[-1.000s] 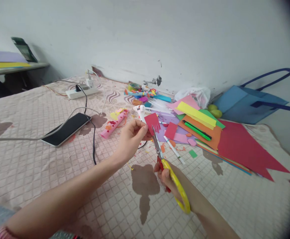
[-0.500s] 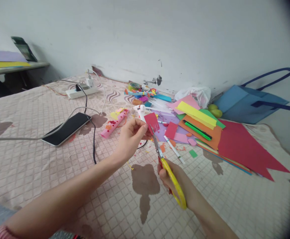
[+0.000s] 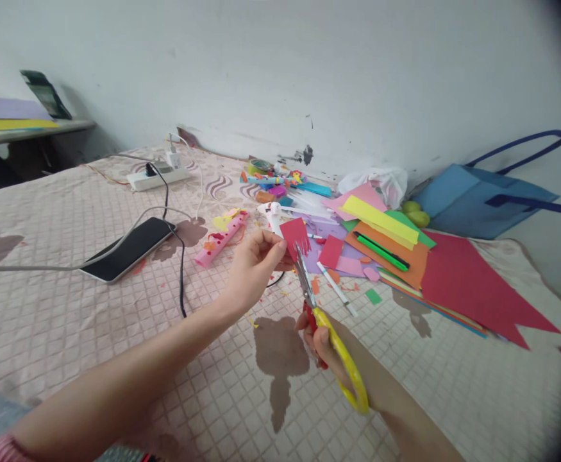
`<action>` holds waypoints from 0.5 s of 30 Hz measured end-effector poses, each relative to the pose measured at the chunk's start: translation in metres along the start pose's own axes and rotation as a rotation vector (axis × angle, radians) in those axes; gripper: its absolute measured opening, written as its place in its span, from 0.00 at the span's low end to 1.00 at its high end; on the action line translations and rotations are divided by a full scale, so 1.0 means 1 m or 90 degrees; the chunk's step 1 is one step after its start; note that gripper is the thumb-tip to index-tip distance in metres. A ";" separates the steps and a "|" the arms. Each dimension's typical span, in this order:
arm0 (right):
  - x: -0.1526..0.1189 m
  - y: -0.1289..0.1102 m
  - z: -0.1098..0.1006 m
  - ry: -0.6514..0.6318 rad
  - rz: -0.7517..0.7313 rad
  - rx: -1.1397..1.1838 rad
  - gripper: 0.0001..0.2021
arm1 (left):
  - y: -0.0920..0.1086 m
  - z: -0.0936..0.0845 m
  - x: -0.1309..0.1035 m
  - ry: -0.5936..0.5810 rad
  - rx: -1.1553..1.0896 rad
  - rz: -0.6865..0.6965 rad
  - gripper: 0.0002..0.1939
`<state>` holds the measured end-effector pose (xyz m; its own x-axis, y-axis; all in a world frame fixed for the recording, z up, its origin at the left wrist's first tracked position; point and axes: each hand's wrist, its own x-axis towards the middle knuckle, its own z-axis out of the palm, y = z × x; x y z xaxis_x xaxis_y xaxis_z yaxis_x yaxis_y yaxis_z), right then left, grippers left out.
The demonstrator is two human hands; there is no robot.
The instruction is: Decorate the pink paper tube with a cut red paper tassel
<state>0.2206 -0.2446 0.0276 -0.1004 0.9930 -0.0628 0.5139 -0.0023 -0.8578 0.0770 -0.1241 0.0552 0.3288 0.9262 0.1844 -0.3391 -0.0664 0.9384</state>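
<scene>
Between the thumb and fingers of my left hand [image 3: 256,263] is a small piece of red paper [image 3: 292,232], its right edge cut into a fringe of thin strips. My right hand [image 3: 331,350] grips a pair of scissors [image 3: 340,353] with one yellow and one red handle. The blades point away from me and meet the fringed side of the paper, close to my left fingertips. Behind the paper lies a white glue gun [image 3: 273,218], partly covered. To the right rest another red paper piece [image 3: 331,251] and a white marker [image 3: 336,289].
Coloured sheets [image 3: 477,282] are stacked at right, with a green pen [image 3: 382,251] on top, before a blue bag [image 3: 482,199]. At left are a black phone-like device [image 3: 129,250], cables and a power strip [image 3: 159,179]. A decorated pink tube [image 3: 221,239] lies behind my left hand.
The scissors' handles have spread a little wider, and their yellow loop has shifted slightly down and right. My left hand stays nearly still; the red paper has moved very slightly right.
</scene>
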 end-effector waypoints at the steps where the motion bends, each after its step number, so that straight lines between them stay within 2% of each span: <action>1: 0.000 0.002 0.001 0.002 0.000 0.002 0.25 | 0.000 0.000 0.000 0.002 0.002 0.000 0.07; 7: 0.000 0.008 0.004 -0.004 0.007 0.019 0.27 | 0.000 0.001 0.000 0.004 -0.001 -0.001 0.07; 15: 0.002 -0.005 0.001 -0.009 0.047 0.016 0.29 | 0.000 0.000 0.000 0.015 0.007 0.006 0.07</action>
<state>0.2170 -0.2431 0.0310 -0.0751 0.9881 -0.1339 0.4990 -0.0790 -0.8630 0.0775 -0.1239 0.0553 0.3043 0.9342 0.1862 -0.3323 -0.0791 0.9398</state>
